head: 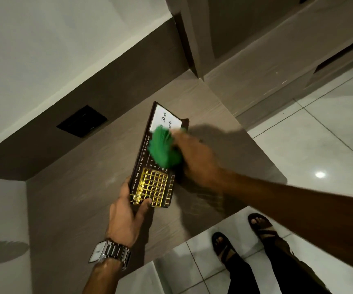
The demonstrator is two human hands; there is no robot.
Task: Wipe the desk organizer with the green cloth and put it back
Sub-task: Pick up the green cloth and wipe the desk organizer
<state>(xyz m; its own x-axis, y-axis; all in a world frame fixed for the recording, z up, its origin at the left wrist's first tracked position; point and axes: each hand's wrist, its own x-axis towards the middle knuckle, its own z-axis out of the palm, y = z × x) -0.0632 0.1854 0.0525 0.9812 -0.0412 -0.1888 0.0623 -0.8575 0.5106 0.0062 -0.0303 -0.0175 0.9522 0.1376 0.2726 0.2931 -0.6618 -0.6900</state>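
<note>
The desk organizer (150,181) is a dark brown board with month names, a gold calendar grid and a white note panel at its far end. It is tilted over the desk top. My left hand (126,215) grips its near end, thumb on the gold grid. My right hand (194,160) presses a bunched green cloth (164,149) against the middle of the organizer's face, just below the white panel. The cloth and right hand are blurred with motion and hide part of the date numbers.
The brown wooden desk top (86,187) lies under the organizer, with a dark wall panel and a black socket plate (82,120) behind it. White floor tiles (320,134) spread to the right. My sandalled feet (241,236) stand beside the desk's edge.
</note>
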